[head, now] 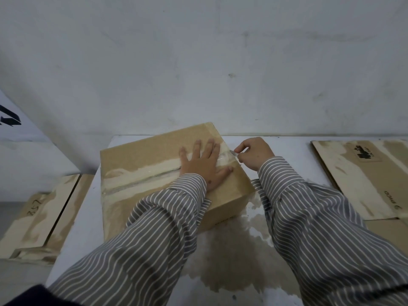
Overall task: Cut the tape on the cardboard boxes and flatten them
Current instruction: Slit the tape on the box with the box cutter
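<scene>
One taped box stands uncut near the counter's far edge. The left hand presses flat on it; the right hand pinches a small blade at the tape end. Flattened boxes lie at the right edge.

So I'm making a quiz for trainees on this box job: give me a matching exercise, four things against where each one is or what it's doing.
Things:
1. left hand
2. right hand
3. flattened cardboard
4. box marked 357

Places or states:
A. lying flat at the table's right end
B. pressed flat on top of the taped box
C. beyond the table's left edge
D. fingers pinched at the tape at the box's right edge

Pairs: 1-B, 2-D, 3-A, 4-C
</scene>
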### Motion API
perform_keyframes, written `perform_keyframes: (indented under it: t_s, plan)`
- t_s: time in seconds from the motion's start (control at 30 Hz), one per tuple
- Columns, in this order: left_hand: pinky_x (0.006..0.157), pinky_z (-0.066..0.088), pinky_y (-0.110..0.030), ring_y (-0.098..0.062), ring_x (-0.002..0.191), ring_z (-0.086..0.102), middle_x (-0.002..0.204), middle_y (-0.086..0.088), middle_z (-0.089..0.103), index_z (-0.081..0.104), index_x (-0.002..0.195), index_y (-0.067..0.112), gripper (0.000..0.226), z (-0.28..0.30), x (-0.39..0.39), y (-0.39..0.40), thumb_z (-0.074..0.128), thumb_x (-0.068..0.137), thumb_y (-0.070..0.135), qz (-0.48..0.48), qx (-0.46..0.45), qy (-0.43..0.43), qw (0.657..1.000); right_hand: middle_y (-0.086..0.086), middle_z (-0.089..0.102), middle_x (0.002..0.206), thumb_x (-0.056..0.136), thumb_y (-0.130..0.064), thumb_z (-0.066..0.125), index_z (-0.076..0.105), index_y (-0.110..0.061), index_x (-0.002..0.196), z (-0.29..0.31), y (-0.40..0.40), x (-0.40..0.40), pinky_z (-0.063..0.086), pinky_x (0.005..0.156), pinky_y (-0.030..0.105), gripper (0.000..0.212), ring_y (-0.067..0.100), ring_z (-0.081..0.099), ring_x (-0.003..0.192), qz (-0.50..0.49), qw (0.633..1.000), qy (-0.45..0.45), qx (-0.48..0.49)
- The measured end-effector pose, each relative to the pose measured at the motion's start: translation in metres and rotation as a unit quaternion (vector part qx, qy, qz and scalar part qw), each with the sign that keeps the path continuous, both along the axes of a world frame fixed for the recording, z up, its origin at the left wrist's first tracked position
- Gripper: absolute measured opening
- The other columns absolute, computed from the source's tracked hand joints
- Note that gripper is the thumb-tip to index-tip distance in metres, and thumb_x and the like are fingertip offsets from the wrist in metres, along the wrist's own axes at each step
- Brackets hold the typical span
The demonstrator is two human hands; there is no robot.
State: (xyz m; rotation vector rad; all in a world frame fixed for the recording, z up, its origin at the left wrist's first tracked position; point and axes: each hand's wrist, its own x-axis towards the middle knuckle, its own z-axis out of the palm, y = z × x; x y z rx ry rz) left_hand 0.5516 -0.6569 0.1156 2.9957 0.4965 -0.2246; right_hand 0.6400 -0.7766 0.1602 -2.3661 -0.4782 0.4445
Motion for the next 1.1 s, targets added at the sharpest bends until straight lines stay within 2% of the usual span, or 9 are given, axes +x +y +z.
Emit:
perform_keyframes:
  t_s: [0.13,0.27,0.4,0.53,0.67,0.83,0.93,1.0,1.1]
  plan:
    - [0.111,-0.003,-0.064,-0.026,0.146,-0.013,0.159,0.007,-0.014,-0.008,0.152,0.025,0.083,0.000,0.000,-0.001,0.013,0.087,0.073,-0.006,0.002,0.000,1.000,0.001,0.060,0.080,0.084,-0.010,0.063,0.066,-0.014,0.081,0.004,-0.006,-0.003,0.046,0.083,0.029,0.006,0.020,0.059,0.085,0.003,1.000,0.020,0.017]
    - [0.111,-0.003,-0.064,-0.025,0.146,-0.013,0.159,0.008,-0.015,-0.008,0.152,0.026,0.083,0.001,-0.001,-0.001,0.014,0.087,0.074,-0.017,-0.001,0.002,1.000,-0.002,0.055,0.071,0.084,-0.003,0.060,0.065,-0.014,0.080,0.004,-0.012,-0.002,0.035,0.052,0.020,0.013,0.010,0.045,0.056,0.013,0.999,0.031,0.010]
    - [0.111,-0.004,-0.063,-0.025,0.146,-0.014,0.159,0.008,-0.016,-0.009,0.152,0.026,0.083,0.002,-0.002,-0.001,0.015,0.087,0.073,-0.020,-0.002,0.006,1.000,-0.001,0.058,0.080,0.083,0.001,0.059,0.064,-0.019,0.077,-0.002,-0.031,-0.004,0.037,0.051,0.020,0.021,0.010,0.048,0.059,0.020,0.999,0.035,-0.019]
    - [0.112,-0.004,-0.063,-0.025,0.146,-0.014,0.158,0.008,-0.016,-0.010,0.152,0.026,0.083,0.004,-0.001,0.000,0.016,0.088,0.072,-0.021,-0.004,0.006,1.000,0.008,0.060,0.078,0.082,0.001,0.060,0.067,-0.012,0.091,-0.009,-0.062,-0.006,0.027,0.037,0.019,0.017,0.013,0.038,0.050,-0.014,0.987,0.155,0.033]
    - [0.113,-0.001,-0.061,-0.025,0.147,-0.010,0.160,0.004,-0.012,-0.005,0.153,0.025,0.081,0.007,-0.003,-0.002,0.019,0.090,0.070,-0.023,0.000,0.000,1.000,0.011,0.061,0.081,0.089,-0.002,0.054,0.062,-0.007,0.094,-0.034,-0.080,-0.008,0.033,0.044,0.024,0.010,0.016,0.048,0.052,-0.109,0.966,0.213,0.095]
    - [0.109,0.023,-0.052,-0.027,0.135,0.025,0.145,-0.009,0.027,0.026,0.145,0.017,0.069,0.013,-0.013,-0.018,0.028,0.092,0.062,-0.005,0.067,-0.086,0.994,0.016,0.066,0.096,0.090,-0.009,0.054,0.061,-0.002,0.088,-0.107,-0.103,-0.019,0.052,0.063,0.034,0.010,0.028,0.066,0.079,-0.183,0.966,0.180,0.004]
    - [0.112,0.011,-0.062,-0.029,0.144,0.009,0.156,-0.011,0.011,0.011,0.150,0.012,0.085,0.015,-0.014,-0.042,0.024,0.089,0.069,0.061,-0.001,-0.029,0.998,0.011,0.065,0.089,0.086,-0.019,0.065,0.065,-0.007,0.083,-0.134,-0.114,-0.028,0.052,0.082,0.036,0.012,0.026,0.060,0.081,-0.194,0.967,0.149,-0.071]
    - [0.107,-0.003,-0.067,-0.029,0.146,-0.012,0.159,-0.008,-0.011,-0.007,0.151,0.011,0.107,0.013,-0.013,-0.057,0.022,0.078,0.083,0.100,-0.032,0.024,0.994,0.004,0.066,0.082,0.081,-0.031,0.071,0.067,-0.013,0.078,-0.144,-0.119,-0.034,0.051,0.086,0.039,0.018,0.023,0.060,0.077,-0.207,0.961,0.156,-0.098]
    - [0.106,-0.004,-0.069,-0.031,0.145,-0.017,0.158,-0.008,-0.017,-0.011,0.150,0.010,0.118,0.011,-0.012,-0.062,0.027,0.071,0.089,0.103,-0.033,0.033,0.994,-0.001,0.066,0.075,0.078,-0.048,0.070,0.068,-0.020,0.074,-0.147,-0.122,-0.041,0.051,0.087,0.044,0.029,0.022,0.064,0.076,-0.218,0.958,0.132,-0.133]
